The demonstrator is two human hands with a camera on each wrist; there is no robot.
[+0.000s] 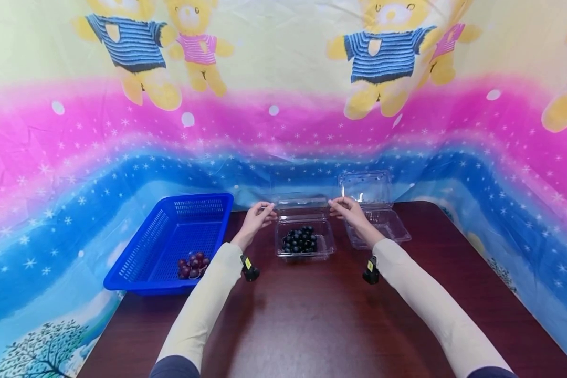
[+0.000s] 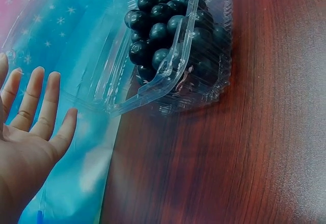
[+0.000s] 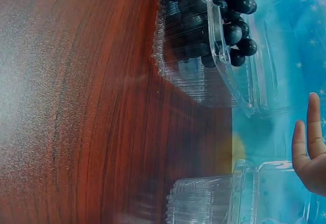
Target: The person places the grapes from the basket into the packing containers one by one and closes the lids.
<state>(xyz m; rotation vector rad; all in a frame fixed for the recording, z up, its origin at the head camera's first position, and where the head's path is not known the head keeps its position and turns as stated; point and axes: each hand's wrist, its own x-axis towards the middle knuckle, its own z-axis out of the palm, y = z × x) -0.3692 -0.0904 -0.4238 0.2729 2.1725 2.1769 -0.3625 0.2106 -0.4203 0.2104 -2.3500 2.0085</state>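
Dark, almost black grapes (image 1: 300,240) lie in a transparent plastic clamshell box (image 1: 328,247) at the middle of the table. Its hinged lid (image 1: 302,203) is raised behind the grapes. My left hand (image 1: 257,220) pinches the lid's left corner between thumb and forefinger; in the left wrist view the other fingers (image 2: 43,107) spread apart, the thumb out of sight. At the opposite corner, my right hand (image 1: 352,212) pinches the lid the same way. Only its outer fingers (image 3: 313,137) show in the right wrist view, so that pinch is hidden there.
A blue plastic basket (image 1: 146,285) stands on the left, holding a bunch of red grapes (image 1: 192,265). To the right, a second transparent clamshell (image 1: 389,226) sits with its lid up. A patterned cloth (image 1: 274,136) hangs behind the dark wooden table (image 1: 307,325).
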